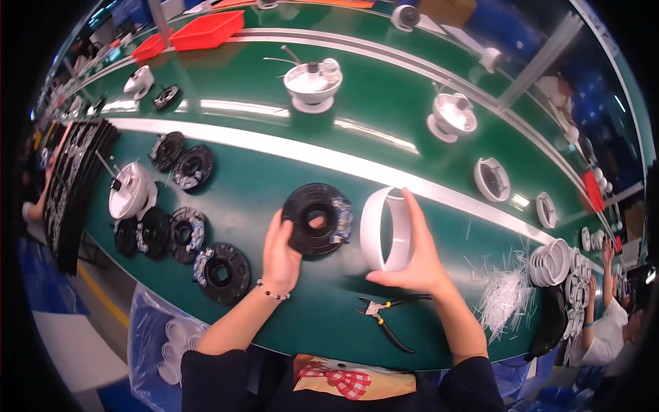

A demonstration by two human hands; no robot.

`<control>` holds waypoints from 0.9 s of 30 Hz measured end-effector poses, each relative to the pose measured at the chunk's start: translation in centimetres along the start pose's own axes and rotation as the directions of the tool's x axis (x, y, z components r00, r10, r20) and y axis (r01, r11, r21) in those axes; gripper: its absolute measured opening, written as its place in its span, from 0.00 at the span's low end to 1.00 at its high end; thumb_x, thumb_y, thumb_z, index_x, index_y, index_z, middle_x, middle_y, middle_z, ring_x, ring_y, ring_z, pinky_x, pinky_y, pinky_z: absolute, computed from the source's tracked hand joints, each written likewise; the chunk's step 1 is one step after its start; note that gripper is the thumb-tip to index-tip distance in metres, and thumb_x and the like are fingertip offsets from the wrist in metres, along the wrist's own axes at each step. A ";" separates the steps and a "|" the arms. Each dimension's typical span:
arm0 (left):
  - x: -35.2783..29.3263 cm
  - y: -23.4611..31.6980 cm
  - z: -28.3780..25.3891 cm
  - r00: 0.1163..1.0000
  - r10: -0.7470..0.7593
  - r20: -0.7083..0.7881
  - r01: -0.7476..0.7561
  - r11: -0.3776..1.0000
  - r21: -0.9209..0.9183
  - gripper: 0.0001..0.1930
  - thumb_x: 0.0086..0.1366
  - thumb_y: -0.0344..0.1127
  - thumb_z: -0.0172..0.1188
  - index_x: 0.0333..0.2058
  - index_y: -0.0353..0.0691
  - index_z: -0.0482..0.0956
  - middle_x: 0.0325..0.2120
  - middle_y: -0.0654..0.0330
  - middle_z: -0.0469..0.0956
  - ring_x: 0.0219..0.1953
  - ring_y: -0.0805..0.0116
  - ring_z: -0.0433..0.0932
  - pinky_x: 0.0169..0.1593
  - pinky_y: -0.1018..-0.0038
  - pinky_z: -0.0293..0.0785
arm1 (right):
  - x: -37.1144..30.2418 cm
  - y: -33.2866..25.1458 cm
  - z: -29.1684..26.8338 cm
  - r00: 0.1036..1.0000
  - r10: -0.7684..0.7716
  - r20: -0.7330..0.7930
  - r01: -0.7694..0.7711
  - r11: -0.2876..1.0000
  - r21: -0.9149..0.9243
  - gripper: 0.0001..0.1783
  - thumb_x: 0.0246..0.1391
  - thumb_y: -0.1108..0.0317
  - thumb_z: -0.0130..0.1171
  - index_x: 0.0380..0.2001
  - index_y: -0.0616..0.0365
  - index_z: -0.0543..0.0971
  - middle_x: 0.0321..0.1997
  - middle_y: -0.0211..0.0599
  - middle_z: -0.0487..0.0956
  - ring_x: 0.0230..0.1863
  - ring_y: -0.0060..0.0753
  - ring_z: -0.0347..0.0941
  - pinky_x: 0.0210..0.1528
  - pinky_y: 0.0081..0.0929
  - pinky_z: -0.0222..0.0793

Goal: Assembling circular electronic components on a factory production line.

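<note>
My left hand point(280, 257) is closed on the edge of a round black plastic disc point(302, 230) with a hole in its middle and a small circuit board along its right side. In my right hand point(422, 257) is a white plastic ring point(371, 230), gripped between thumb and fingers and tilted so its opening shows. Disc and ring are held apart, side by side above the green bench. Below the ring lies a pair of cutting pliers point(374, 310) with black and yellow handles, its jaws apart.
Several similar black discs point(223, 273) and a white housing point(132, 192) sit at left, beside a stack of black trays point(74, 192). At right lies a pile of clear thin strips point(506, 302) near white rings point(549, 264). Beyond, white housings point(312, 86) stand on a green conveyor point(384, 113).
</note>
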State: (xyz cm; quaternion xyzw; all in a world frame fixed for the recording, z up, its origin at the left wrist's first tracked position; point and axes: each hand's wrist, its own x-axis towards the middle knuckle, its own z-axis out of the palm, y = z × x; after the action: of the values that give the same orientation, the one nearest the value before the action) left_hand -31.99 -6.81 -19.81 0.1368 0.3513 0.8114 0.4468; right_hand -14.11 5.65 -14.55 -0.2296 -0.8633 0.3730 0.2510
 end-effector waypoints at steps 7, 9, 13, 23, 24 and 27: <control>-1.4 0.1 0.8 0.967 -0.115 0.229 0.118 0.993 -0.001 0.28 0.58 0.35 0.44 0.57 0.39 0.50 0.53 0.55 0.58 0.56 0.61 0.57 0.56 0.62 0.56 | 2.3 -2.8 3.6 0.995 -0.099 -0.003 0.099 0.995 0.014 0.70 0.14 0.54 0.75 0.59 0.64 0.41 0.56 0.53 0.55 0.56 0.48 0.54 0.56 0.37 0.51; -1.2 0.5 -0.2 0.871 -0.254 0.421 0.376 0.896 -0.238 0.30 0.57 0.44 0.44 0.57 0.42 0.51 0.54 0.54 0.57 0.57 0.57 0.56 0.57 0.58 0.54 | 2.5 -3.4 3.6 0.992 -0.118 0.040 0.115 0.990 0.079 0.70 0.14 0.54 0.74 0.59 0.63 0.41 0.57 0.54 0.53 0.57 0.49 0.54 0.57 0.38 0.51; -0.8 1.8 0.4 0.869 -0.365 0.333 0.471 0.817 -0.334 0.36 0.58 0.63 0.34 0.55 0.38 0.56 0.52 0.53 0.61 0.55 0.57 0.60 0.55 0.59 0.59 | 2.8 -4.5 3.9 0.939 -0.309 0.148 0.317 0.948 -0.035 0.69 0.16 0.51 0.73 0.59 0.66 0.42 0.58 0.56 0.51 0.58 0.52 0.50 0.58 0.39 0.49; -0.5 1.3 1.0 0.910 -0.342 0.235 0.406 0.852 -0.330 0.30 0.59 0.56 0.34 0.51 0.38 0.61 0.45 0.52 0.68 0.47 0.59 0.68 0.51 0.62 0.65 | 1.5 -4.9 5.4 0.988 -0.143 0.064 0.146 0.989 -0.034 0.66 0.19 0.51 0.72 0.58 0.67 0.44 0.58 0.57 0.52 0.58 0.55 0.50 0.57 0.41 0.49; -0.5 1.1 0.9 0.924 -0.320 0.208 0.374 0.869 -0.322 0.31 0.58 0.56 0.33 0.51 0.38 0.61 0.46 0.53 0.68 0.47 0.60 0.68 0.51 0.64 0.64 | 1.4 -4.9 5.8 0.985 -0.160 0.067 0.162 0.986 -0.034 0.66 0.19 0.50 0.72 0.58 0.67 0.44 0.59 0.58 0.50 0.59 0.55 0.49 0.57 0.42 0.49; -0.8 1.2 1.0 0.926 -0.316 0.206 0.370 0.865 -0.339 0.30 0.59 0.56 0.33 0.52 0.38 0.60 0.46 0.53 0.68 0.48 0.61 0.68 0.52 0.66 0.64 | 1.5 -5.1 5.8 0.981 -0.172 0.089 0.177 0.983 -0.043 0.66 0.20 0.50 0.72 0.58 0.67 0.44 0.60 0.58 0.48 0.60 0.55 0.47 0.58 0.43 0.48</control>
State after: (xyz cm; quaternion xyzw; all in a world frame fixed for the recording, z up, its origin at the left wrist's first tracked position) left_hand -31.76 -7.39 -18.22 0.0427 0.1768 0.7584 0.6259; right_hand -19.82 0.28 -13.74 -0.1432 -0.8992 0.3368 0.2398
